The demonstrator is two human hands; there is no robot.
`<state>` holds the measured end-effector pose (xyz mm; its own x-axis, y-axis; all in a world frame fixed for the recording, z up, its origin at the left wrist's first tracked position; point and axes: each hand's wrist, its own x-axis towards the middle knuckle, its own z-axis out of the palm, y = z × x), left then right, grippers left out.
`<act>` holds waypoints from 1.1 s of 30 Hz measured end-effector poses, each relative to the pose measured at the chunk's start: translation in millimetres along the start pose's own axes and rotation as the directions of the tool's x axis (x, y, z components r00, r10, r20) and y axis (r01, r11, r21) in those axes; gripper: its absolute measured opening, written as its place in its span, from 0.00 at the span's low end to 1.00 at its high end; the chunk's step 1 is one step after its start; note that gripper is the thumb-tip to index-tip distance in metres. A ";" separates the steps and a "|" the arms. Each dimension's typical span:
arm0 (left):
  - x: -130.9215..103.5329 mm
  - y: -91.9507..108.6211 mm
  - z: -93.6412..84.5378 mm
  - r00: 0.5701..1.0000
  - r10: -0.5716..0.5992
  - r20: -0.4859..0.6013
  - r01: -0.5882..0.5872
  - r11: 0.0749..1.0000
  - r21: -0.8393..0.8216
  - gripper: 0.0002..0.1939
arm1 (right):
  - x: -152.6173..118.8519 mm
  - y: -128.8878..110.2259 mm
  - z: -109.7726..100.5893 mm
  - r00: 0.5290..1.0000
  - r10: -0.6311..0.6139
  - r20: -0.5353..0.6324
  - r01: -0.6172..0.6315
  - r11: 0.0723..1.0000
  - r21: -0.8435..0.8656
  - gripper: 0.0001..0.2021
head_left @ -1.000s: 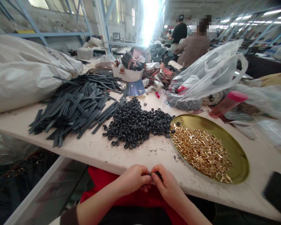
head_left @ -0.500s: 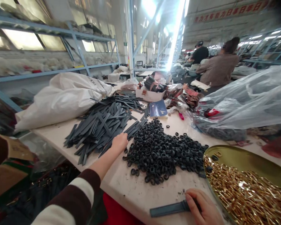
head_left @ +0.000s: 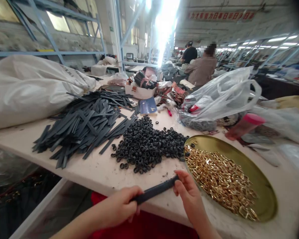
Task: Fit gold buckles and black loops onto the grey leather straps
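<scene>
A dark strap strip (head_left: pixel 155 190) is stretched between my two hands above the table's front edge. Its near end sits in the closed fingers of my left hand (head_left: pixel 126 203). At the far end, my right hand (head_left: pixel 188 189) pinches it between thumb and fingers. Just beyond lies a heap of small black loops (head_left: pixel 149 142). Farther left is a pile of flat dark strips (head_left: pixel 87 121). To the right of my right hand stands a round gold-coloured tray (head_left: pixel 266 186) filled with shiny gold metal buckles (head_left: pixel 221 179).
Behind the piles are a blue booklet (head_left: pixel 148 106) and a filled box (head_left: pixel 139 92). A large white sack (head_left: pixel 35 89) lies at the left, a clear plastic bag (head_left: pixel 221 94) and a pink-lidded container (head_left: pixel 246 126) at the right. Two people (head_left: pixel 201 68) are farther back.
My left hand has come back from the strip pile to the front edge and now grips the strip. My right hand has lifted the strip off the table. The view has turned right.
</scene>
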<state>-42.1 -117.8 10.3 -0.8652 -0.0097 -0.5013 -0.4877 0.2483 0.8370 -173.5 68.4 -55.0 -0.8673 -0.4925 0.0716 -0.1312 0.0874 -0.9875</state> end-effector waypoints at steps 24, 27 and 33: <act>33.6 3.4 48.0 0.990 -0.115 -0.078 0.022 0.683 -0.730 0.09 | 104.2 20.4 -5.8 0.964 -0.178 0.195 0.264 0.590 -0.763 0.02; 39.0 0.1 43.5 0.993 -0.078 -0.091 -0.001 0.752 -0.659 0.10 | 96.2 11.9 -10.8 0.971 -0.164 0.174 0.238 0.645 -0.726 0.08; 48.8 -0.2 35.9 0.982 -0.063 -0.177 -0.034 0.867 -0.497 0.16 | 53.9 -4.7 -5.5 0.971 0.222 0.089 -0.222 0.975 -0.005 0.14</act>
<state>-80.0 -83.6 -22.3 -0.8395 -0.1964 -0.5066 -0.4515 -0.2663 0.8516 -222.2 46.2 -45.8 -0.8287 -0.5357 -0.1619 0.0622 0.1994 -0.9779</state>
